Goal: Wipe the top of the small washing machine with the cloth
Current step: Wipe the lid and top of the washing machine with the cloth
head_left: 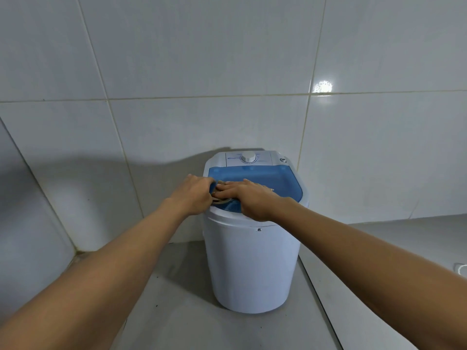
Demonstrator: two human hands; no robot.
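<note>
Washing machine (250, 261): white tub, floor-standing, near tiled wall.
Lid (273, 180): blue, smooth, likely slippery.
Cloth (219, 194): tan, soft, bunched at lid's near-left edge; best pressed flat under palm.
Left hand (193, 193): curled, gripping cloth.
Right hand (249, 198): fingers together, flat on cloth.

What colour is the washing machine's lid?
Translucent blue lid, on a white body; seen in the head view.
</note>
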